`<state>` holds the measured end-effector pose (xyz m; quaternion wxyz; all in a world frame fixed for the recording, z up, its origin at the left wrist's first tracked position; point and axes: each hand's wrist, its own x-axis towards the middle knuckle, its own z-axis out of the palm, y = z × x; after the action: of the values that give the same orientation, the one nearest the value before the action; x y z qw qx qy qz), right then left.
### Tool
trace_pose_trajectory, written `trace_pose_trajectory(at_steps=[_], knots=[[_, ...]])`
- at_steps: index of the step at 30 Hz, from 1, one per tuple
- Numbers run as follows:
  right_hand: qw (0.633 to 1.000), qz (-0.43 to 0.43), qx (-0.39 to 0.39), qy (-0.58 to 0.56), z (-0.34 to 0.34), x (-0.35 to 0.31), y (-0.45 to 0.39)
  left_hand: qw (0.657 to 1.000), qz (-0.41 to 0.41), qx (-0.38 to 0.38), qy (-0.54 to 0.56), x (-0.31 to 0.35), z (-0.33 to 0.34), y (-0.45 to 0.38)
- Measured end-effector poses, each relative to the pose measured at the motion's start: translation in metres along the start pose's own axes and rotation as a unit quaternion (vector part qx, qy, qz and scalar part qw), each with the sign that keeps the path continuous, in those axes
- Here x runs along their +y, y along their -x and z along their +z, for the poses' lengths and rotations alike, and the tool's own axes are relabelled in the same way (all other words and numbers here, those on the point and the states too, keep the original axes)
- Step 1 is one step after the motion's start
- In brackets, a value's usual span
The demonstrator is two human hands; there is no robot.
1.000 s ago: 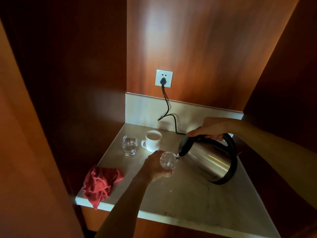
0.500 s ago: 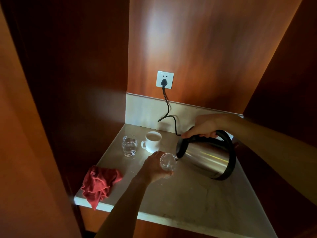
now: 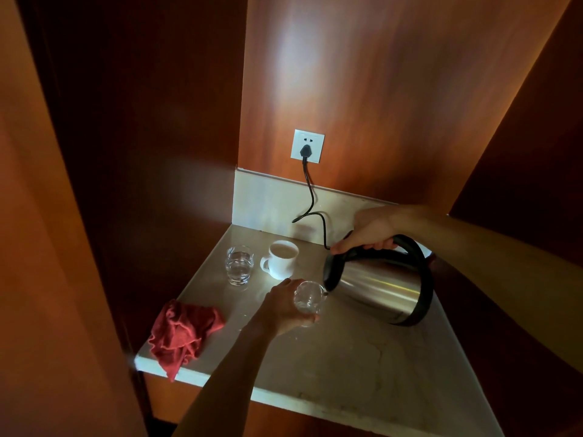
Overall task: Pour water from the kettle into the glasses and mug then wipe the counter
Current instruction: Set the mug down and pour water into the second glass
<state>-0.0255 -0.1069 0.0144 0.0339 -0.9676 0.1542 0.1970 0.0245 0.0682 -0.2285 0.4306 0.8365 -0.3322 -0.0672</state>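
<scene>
Right hand (image 3: 370, 230) up high on the right, fingers (image 3: 380, 246) wrapped round the black handle of the steel kettle (image 3: 378, 290), and the kettle is tipped hard over to the left, its body nearly on its side above the bench (image 3: 347, 367). The black spout end sits right at the rim of the near glass (image 3: 307, 299), touching or just about touching it; whether water is running at this instant is too fine to tell. Left hand (image 3: 282, 305) reaches in from below, fingers curled round the left side of that near glass, holding it at the middle of the bench with its mouth tilted toward the spout. Behind it, toward the back left, the far glass (image 3: 239, 264) stands upright with water in it, and just to its right the white mug (image 3: 281, 258) stands upright too, handle facing left, the two close but apart. At the front left corner lies the red cloth (image 3: 183, 331), bunched up, one tail hanging over the bench edge, well clear of the hands. A few small droplets show on the surface beside the left wrist. On the back wall, a white socket (image 3: 307, 146) with a black plug in it, and the black cord (image 3: 310, 200) drops down to the bench behind the kettle.
</scene>
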Motion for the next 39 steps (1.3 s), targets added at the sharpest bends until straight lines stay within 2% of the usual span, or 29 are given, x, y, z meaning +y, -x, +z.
trace_pose_trajectory(at_steps=[8,39], knots=[[0.998,-0.001,0.001,0.057,-0.005,-0.013,-0.003,1.000,0.009,0.004,-0.006,-0.001,0.001,-0.001],[0.988,-0.017,-0.018,0.154,-0.007,-0.061,-0.005,1.000,0.003,0.006,-0.003,-0.005,0.003,-0.003]])
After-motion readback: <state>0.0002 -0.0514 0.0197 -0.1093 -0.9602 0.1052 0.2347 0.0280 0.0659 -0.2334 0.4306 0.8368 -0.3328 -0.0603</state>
